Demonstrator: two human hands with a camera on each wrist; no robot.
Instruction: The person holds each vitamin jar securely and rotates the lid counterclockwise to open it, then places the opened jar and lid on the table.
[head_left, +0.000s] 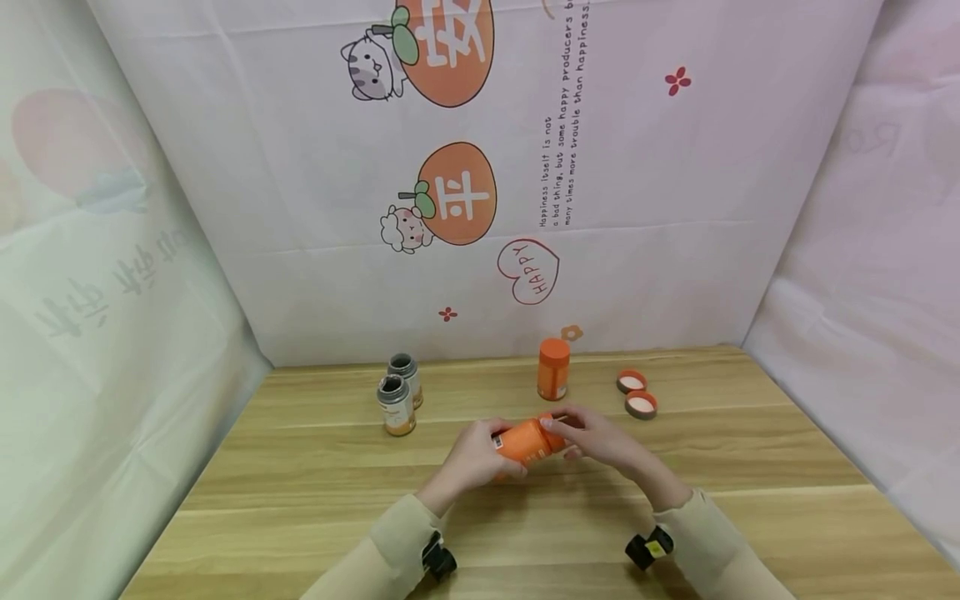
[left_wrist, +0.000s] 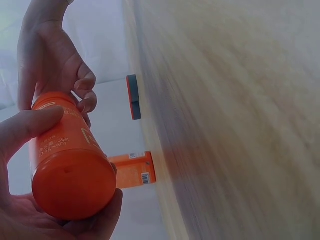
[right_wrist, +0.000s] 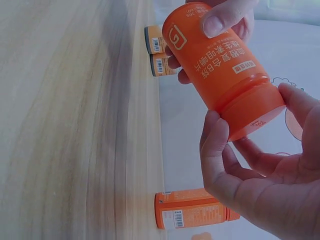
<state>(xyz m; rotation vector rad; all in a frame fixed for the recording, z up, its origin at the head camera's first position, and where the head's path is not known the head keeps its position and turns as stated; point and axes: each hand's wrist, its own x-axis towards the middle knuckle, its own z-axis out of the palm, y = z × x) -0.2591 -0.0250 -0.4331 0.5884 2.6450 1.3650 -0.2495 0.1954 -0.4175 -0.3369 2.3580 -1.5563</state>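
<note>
An orange pill bottle with white print is held tilted above the table, its capped end toward the right. My left hand grips its body, thumb across the label in the left wrist view. The fingertips and thumb of my right hand pinch the rim of the orange cap, which sits on the bottle's neck. Behind them a second orange bottle stands upright with its cap on.
Two uncapped bottles with grey necks, one grey-necked bottle in front of the other, stand at the back left. Two loose caps, a nearer cap and a farther cap, lie at the back right. A printed cloth hangs behind the wooden table.
</note>
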